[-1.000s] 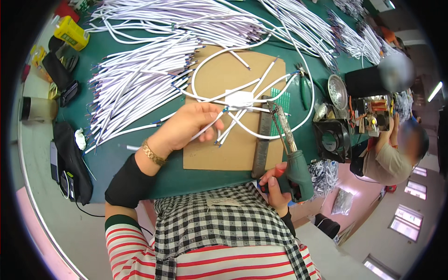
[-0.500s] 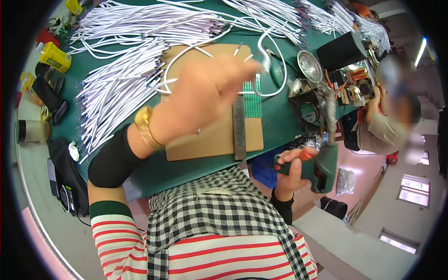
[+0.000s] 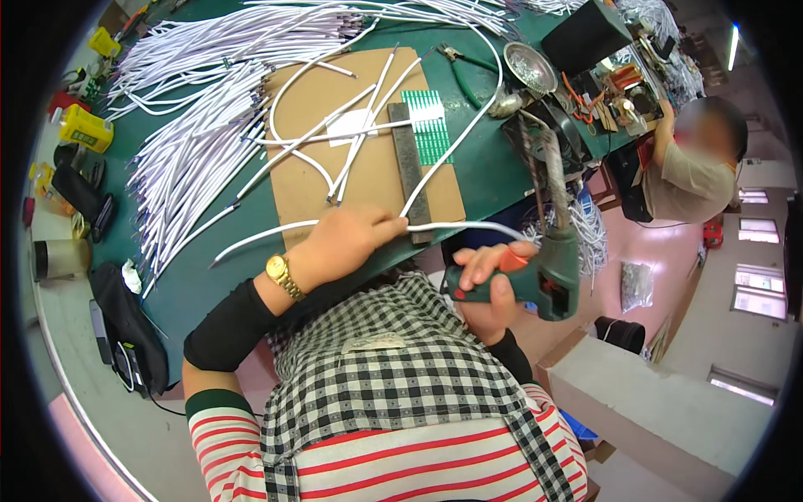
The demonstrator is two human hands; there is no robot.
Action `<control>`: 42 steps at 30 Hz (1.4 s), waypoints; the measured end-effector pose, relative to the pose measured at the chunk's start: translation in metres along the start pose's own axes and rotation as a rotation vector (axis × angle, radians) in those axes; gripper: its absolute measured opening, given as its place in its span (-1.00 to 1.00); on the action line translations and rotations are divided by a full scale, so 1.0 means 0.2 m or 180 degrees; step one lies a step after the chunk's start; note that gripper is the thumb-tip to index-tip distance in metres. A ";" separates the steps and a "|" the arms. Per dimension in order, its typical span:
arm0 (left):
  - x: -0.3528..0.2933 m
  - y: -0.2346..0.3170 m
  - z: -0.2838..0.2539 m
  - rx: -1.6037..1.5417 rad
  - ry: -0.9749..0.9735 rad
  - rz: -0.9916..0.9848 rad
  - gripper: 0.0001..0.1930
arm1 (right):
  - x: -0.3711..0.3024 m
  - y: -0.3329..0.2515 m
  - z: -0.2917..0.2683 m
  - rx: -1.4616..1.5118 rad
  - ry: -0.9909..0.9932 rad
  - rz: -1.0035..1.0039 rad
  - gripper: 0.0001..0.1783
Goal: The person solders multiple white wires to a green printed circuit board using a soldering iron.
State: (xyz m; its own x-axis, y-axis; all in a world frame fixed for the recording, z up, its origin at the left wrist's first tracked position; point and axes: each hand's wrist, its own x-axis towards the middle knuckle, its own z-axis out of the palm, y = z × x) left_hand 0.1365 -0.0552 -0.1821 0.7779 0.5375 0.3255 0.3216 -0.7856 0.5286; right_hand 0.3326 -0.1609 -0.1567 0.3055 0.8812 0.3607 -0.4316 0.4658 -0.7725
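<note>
My left hand (image 3: 347,241), with a gold watch at the wrist, pinches a white cable (image 3: 456,225) at the near end of a dark metal bar (image 3: 407,159). One stretch of white cable runs right toward the tool; another arcs up and away. In my right hand (image 3: 489,289) is a green gun-shaped tool (image 3: 556,268) with an orange trigger and a long wrapped shaft pointing away. The bar lies on a cardboard sheet (image 3: 309,192), against a green circuit board panel (image 3: 433,144). Several loose white cables (image 3: 361,142) cross the cardboard.
Bundles of white cables (image 3: 196,159) cover the table's left and far side. At the right are a metal bowl (image 3: 529,67), green-handled pliers (image 3: 468,71), a black box (image 3: 585,38) and a fan-like black unit (image 3: 544,134). A co-worker (image 3: 690,167) sits beyond.
My left hand has come down and nearer, drawing the white cable across the bar's near end. My right hand with the green tool has shifted slightly left and up.
</note>
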 end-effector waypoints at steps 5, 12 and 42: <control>-0.01 0.01 0.06 -0.0601 0.0578 -0.0591 -0.88 | 0.03 0.16 0.00 -0.0148 -0.0594 0.0446 -0.58; 0.01 0.02 0.03 -0.1133 0.0498 -0.1022 -0.94 | 0.02 0.22 -0.01 -0.0104 -0.0585 0.0779 -0.58; -0.01 0.19 0.04 -0.3999 0.0157 -0.3445 -0.87 | 0.12 0.31 -0.01 0.0595 0.0021 0.0884 -0.51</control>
State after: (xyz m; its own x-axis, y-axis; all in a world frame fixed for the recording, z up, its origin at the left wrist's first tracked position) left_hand 0.1521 -0.0884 -0.1696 0.4742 0.6621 -0.5803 0.0397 0.6423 0.7654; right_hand 0.3151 -0.1112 -0.1978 0.1597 0.9763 0.1460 -0.6471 0.2152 -0.7314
